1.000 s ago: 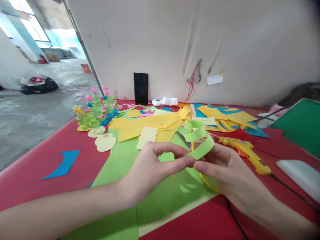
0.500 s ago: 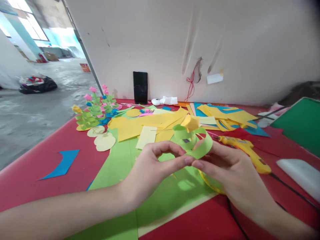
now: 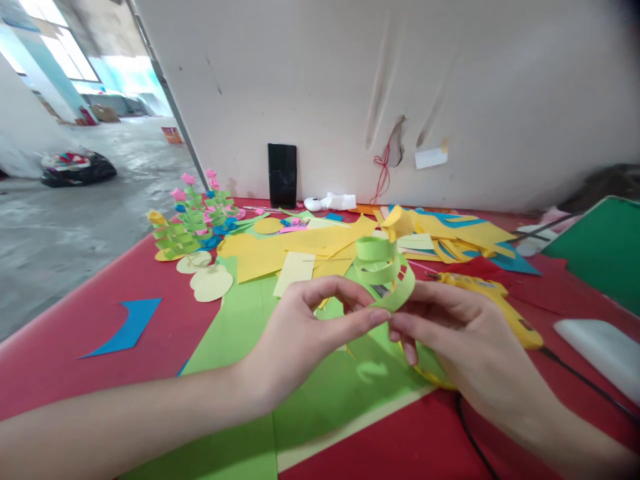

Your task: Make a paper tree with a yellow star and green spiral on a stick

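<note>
A spiral of light green paper strip (image 3: pixel 376 250) is held up in front of me, its coils standing one above another. At its top is a folded yellow paper star (image 3: pixel 399 223). My left hand (image 3: pixel 320 327) is closed, thumb and fingers pinching the lower part of the strip. My right hand (image 3: pixel 450 327) also has its thumb and fingers closed at the strip's lower end, close to the left thumb; its contact point is partly hidden. Beneath both hands lies a large green paper sheet (image 3: pixel 240 360).
A yellow glue gun (image 3: pixel 480 293) with a black cord lies right of my right hand. Yellow paper sheets (image 3: pixel 305 240) cover the table's back. Paper plants with stars (image 3: pixel 187 220) stand at the left. A black phone (image 3: pixel 283 175) leans against the white board.
The spiral looks taller, its coils more separated. The yellow star has moved up and slightly right. My right hand's lower fingertips now show beneath the thumb.
</note>
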`<state>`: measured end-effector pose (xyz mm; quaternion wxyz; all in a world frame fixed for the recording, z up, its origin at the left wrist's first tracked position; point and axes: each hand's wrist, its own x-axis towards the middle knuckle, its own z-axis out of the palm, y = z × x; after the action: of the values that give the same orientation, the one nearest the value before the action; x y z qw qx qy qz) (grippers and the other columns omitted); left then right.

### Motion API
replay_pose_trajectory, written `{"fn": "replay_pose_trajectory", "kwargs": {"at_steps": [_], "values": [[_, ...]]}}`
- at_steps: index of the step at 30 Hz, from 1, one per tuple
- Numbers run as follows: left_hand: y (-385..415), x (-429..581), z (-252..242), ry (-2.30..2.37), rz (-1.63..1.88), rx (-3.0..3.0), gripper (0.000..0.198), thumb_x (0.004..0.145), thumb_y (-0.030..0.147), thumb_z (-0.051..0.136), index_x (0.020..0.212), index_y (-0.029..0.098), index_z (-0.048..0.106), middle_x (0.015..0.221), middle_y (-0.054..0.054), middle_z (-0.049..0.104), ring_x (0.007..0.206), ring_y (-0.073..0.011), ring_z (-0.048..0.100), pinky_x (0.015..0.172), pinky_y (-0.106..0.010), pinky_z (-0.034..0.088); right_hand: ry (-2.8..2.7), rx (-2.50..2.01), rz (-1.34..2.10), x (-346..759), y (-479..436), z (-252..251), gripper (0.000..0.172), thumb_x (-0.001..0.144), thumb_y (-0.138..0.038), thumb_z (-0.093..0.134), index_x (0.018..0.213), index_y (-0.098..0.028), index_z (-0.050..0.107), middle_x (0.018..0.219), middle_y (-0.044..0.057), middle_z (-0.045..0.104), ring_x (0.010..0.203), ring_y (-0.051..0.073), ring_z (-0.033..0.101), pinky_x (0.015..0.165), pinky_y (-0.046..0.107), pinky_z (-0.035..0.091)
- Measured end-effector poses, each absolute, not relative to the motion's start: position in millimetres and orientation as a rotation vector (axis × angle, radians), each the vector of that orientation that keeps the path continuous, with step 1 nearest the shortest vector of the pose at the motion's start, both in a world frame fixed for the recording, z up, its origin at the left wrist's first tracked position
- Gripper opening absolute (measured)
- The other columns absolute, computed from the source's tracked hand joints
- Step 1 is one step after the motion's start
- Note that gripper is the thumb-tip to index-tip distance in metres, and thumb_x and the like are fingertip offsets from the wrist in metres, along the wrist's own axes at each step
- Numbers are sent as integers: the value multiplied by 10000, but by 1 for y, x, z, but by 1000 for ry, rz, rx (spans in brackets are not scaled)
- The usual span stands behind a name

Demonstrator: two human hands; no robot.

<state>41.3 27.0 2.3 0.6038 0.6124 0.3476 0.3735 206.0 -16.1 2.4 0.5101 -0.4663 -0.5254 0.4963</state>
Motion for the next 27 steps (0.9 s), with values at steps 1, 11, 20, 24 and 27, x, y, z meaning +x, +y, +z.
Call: {"fn": "replay_pose_trajectory", "kwargs": {"at_steps": [1, 11, 20, 24, 27], "values": [[27, 42, 3, 802, 878, 1422, 146, 716, 281, 692, 680, 176, 598, 683, 39, 579, 670, -79, 524, 638, -178, 424, -1248, -1108, 1203, 207, -16, 2, 185, 723, -179, 689, 862, -297, 719, 632, -25, 639, 477, 77, 520, 434, 174, 461], [31, 40, -2, 782, 865, 1456, 103, 753, 281, 655, 736, 193, 603, 698, 35, 549, 684, -83, 497, 606, -164, 408, -1171, -1036, 1323, 210, -18, -3, 132, 789, -154, 631, 843, -259, 690, 662, -45, 658, 504, 46, 564, 518, 143, 461], [31, 39, 2, 826, 879, 1504, 118, 754, 308, 648, 756, 198, 607, 761, 18, 563, 741, -108, 517, 619, -190, 410, -1147, -1092, 1291, 209, -19, -1, 64, 780, -186, 640, 796, -227, 686, 635, -22, 642, 493, 73, 561, 490, 178, 462], [31, 38, 2, 853, 863, 1507, 126, 752, 314, 647, 745, 197, 600, 739, 24, 554, 719, -100, 508, 605, -187, 402, -1137, -1088, 1305, 208, -18, 0, 77, 786, -186, 633, 770, -238, 687, 626, -33, 642, 503, 61, 551, 488, 157, 459], [31, 39, 3, 877, 854, 1525, 136, 750, 314, 646, 730, 188, 599, 721, 22, 555, 707, -101, 509, 606, -193, 400, -1136, -1049, 1327, 207, -17, 0, 92, 787, -179, 633, 793, -246, 695, 629, -36, 648, 515, 54, 553, 479, 135, 460]]}}
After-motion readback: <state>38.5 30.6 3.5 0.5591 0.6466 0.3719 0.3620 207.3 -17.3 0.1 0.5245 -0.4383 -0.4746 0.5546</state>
